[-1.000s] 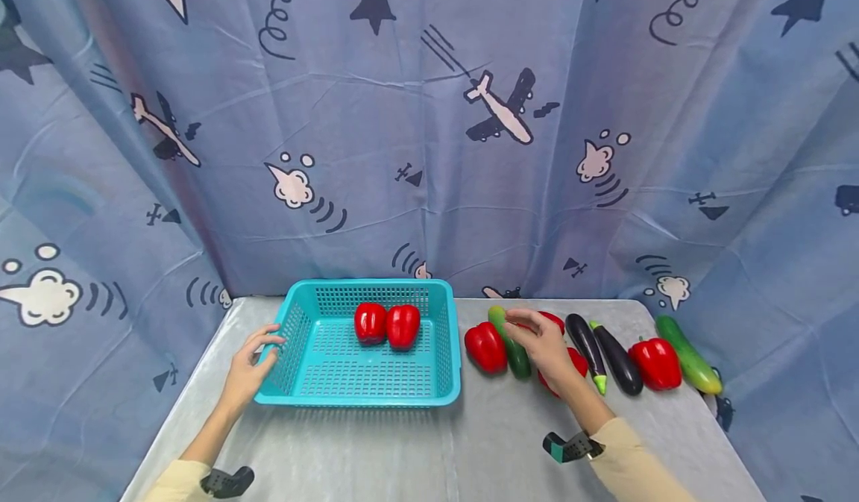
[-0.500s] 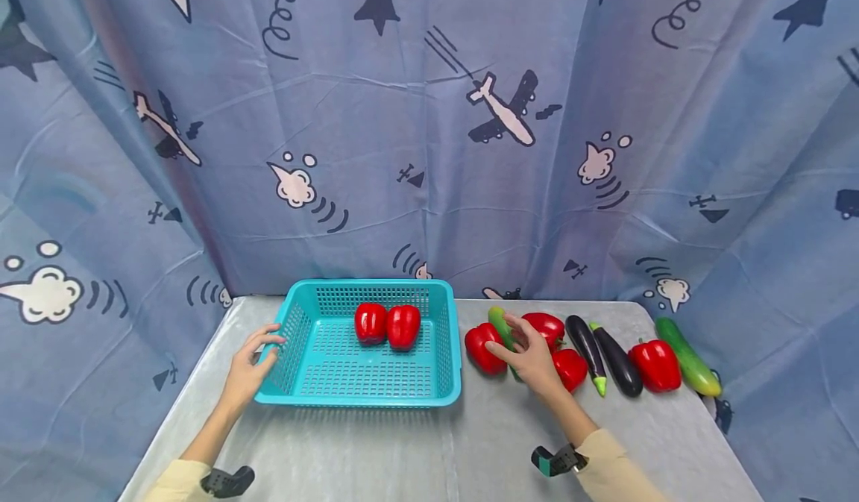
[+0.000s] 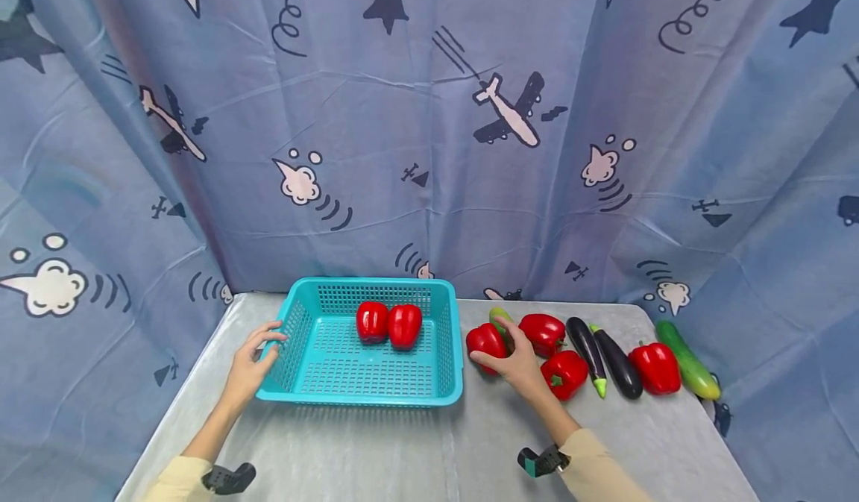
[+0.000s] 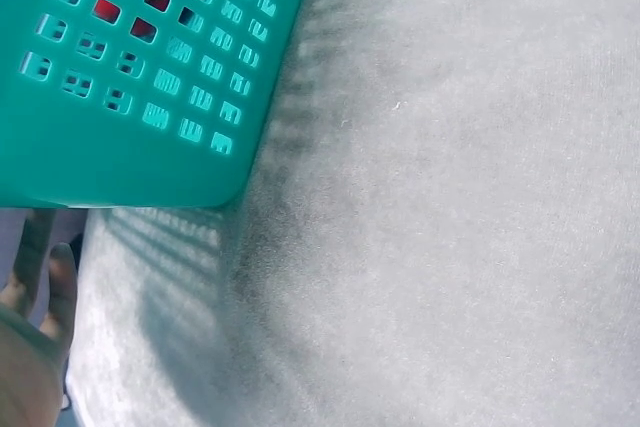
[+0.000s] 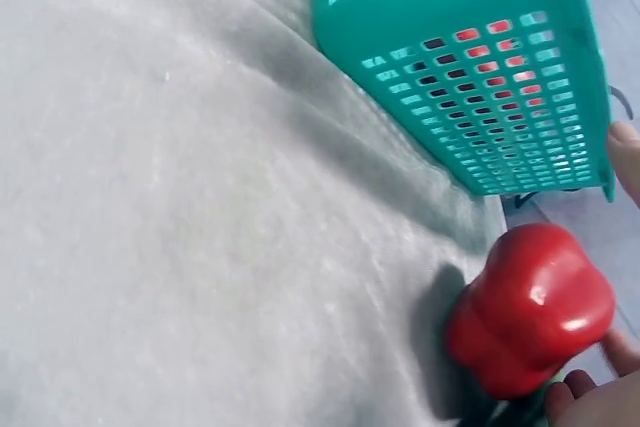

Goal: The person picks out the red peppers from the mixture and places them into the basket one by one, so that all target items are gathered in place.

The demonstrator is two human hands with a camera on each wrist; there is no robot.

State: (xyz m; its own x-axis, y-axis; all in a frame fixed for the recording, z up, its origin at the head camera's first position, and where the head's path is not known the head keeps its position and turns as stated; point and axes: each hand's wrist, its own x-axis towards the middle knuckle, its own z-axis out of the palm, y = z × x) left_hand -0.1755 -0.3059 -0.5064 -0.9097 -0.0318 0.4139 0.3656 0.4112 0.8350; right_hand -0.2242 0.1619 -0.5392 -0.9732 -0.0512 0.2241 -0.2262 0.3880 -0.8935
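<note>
Red peppers (image 3: 405, 327) number six, cucumbers (image 3: 690, 360) two, eggplants (image 3: 617, 364) two, basket (image 3: 356, 400) one; left grip (image 3: 248, 368) and right grip (image 3: 520, 366) are spread.

The peppers (image 5: 535, 302) look glossy, the basket (image 3: 362, 371) plastic.

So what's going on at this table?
A person's left hand is beside the left rim of a turquoise basket, which holds two red peppers. The right hand is spread over another red pepper, on the table just right of the basket, not yet closed around it. More red peppers, two eggplants and two cucumbers also lie on that side.
</note>
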